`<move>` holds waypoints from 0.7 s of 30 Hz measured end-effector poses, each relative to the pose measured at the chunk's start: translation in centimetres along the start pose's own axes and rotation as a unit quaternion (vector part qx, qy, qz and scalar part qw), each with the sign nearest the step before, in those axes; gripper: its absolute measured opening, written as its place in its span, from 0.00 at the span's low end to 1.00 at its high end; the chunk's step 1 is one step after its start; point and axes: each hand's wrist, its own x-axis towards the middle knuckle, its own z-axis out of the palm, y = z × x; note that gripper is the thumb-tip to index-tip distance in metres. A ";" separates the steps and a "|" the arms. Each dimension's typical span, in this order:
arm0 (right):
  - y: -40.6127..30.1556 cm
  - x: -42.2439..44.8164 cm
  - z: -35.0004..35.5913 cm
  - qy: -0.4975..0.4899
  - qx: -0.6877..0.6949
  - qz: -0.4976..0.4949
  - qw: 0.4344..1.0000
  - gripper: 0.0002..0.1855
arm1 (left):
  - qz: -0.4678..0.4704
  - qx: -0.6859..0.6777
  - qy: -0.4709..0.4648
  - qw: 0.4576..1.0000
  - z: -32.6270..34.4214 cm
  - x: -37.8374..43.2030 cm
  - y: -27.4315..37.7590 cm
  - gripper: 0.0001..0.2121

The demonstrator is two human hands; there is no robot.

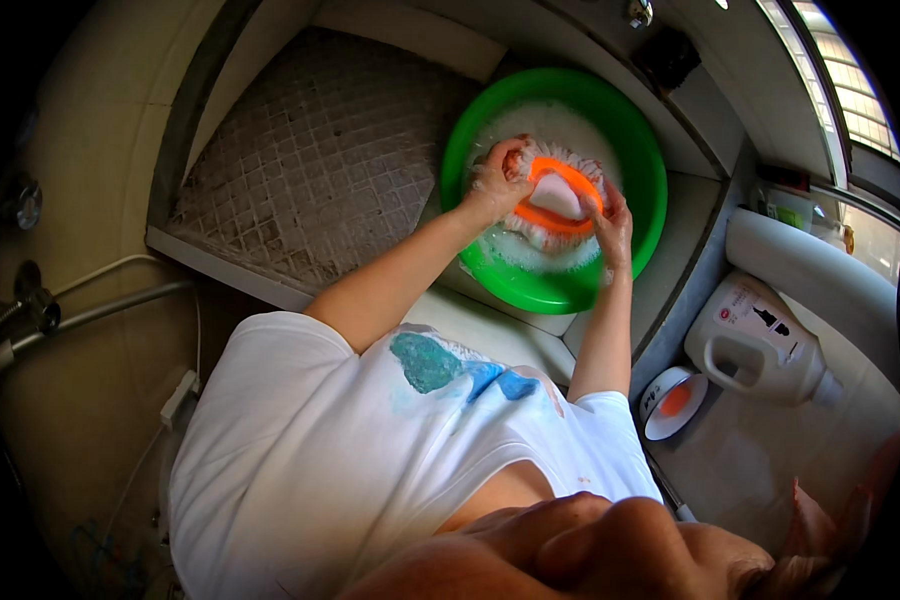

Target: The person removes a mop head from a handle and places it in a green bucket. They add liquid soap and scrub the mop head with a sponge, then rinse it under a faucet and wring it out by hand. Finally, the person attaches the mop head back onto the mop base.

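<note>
Both my hands grip an orange fabric item with a shaggy whitish fringe (541,163), possibly a duster or mop cover, over a green plastic basin (645,150). My left hand (499,182) holds its left edge, thumb on the orange band and fingers in the fringe. On the opposite edge is my right hand (612,221), its thumb on the band. A pale oval patch (557,196) shows in the middle; whether it is a separate piece I cannot tell. Wet suds cling to my hands. Below, foamy water (562,116) partly fills the basin.
A tiled floor (330,165) lies left of the basin. At right, a large detergent jug (757,337) and a small white bowl (675,403) with something orange inside rest on a pale surface. Pipework (105,311) runs along the left wall. A window (844,75) is at upper right.
</note>
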 end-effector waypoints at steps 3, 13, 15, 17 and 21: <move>1.8 3.1 -0.7 0.054 -0.109 -0.145 0.982 0.26 | 0.054 0.031 0.071 0.996 0.0 0.1 0.1 0.27; 6.5 5.2 11.4 -0.102 -0.364 -0.055 0.924 0.33 | 0.001 -0.049 0.039 0.998 -1.3 0.7 -0.4 0.24; 10.6 5.1 7.8 -0.096 -0.356 0.106 0.923 0.33 | 0.002 -0.038 0.038 0.999 -1.3 0.8 0.0 0.24; 11.5 4.2 6.1 -0.070 -0.401 0.093 0.909 0.32 | -0.011 -0.066 0.044 0.997 -1.3 0.6 -0.1 0.24; 9.4 3.1 9.8 -0.027 -0.436 -0.016 0.900 0.29 | -0.025 -0.058 0.036 0.997 -1.1 -0.1 -0.2 0.22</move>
